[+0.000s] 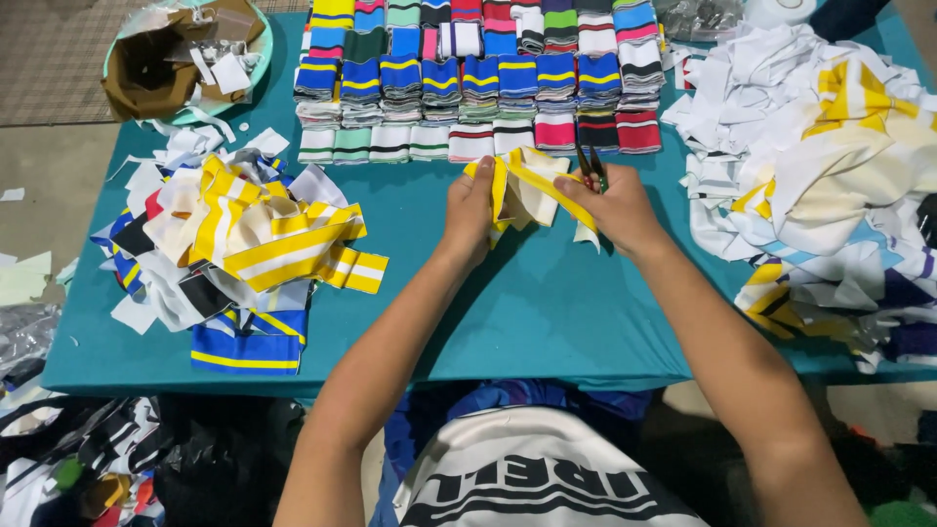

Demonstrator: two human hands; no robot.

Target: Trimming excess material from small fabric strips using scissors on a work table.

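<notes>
My left hand (470,207) grips one end of a yellow and white striped fabric piece (528,182) above the teal table (508,293). My right hand (619,207) holds the other side of that piece together with small dark thread snips (590,164), whose tips point away from me. The fabric hangs folded between both hands, just in front of the rows of stacked collars.
Neat stacks of striped knit collars (478,83) in several colours fill the far middle. A loose heap of yellow, white and blue pieces (239,239) lies at the left. A large white and yellow fabric pile (830,146) covers the right. A round bin with scraps (181,54) stands far left.
</notes>
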